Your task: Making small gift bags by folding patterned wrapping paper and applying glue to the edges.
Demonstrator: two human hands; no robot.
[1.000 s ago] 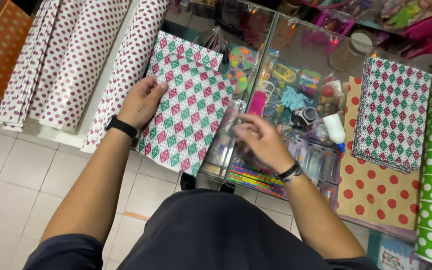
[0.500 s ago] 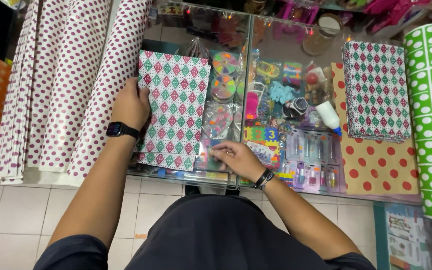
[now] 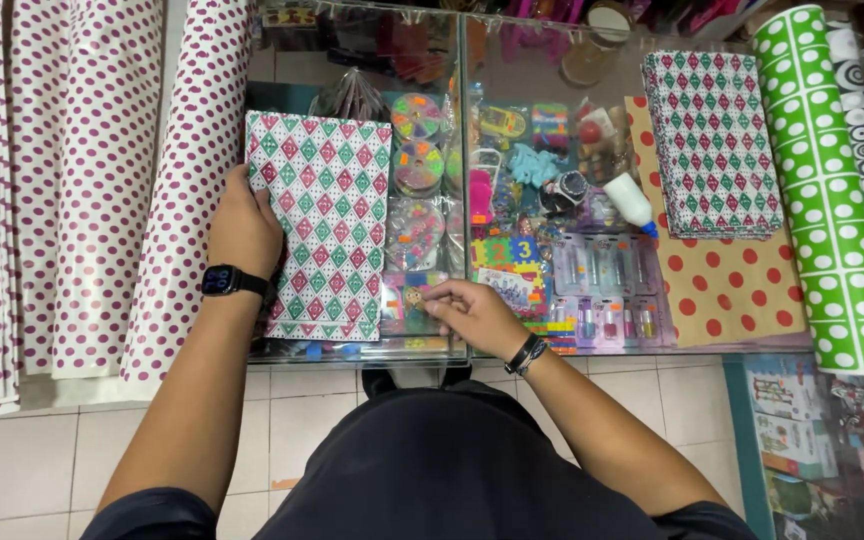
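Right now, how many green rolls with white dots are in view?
1: the green dotted roll lies at the right end of the glass counter, beside the red-dotted brown paper. Others may be hidden off-frame.

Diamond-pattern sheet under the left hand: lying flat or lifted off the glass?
Flat. The diamond-pattern sheet lies spread on the glass counter, all four edges straight, with the left hand resting on its left edge.

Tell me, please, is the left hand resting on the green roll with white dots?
No, the left hand rests on the diamond-patterned sheet.
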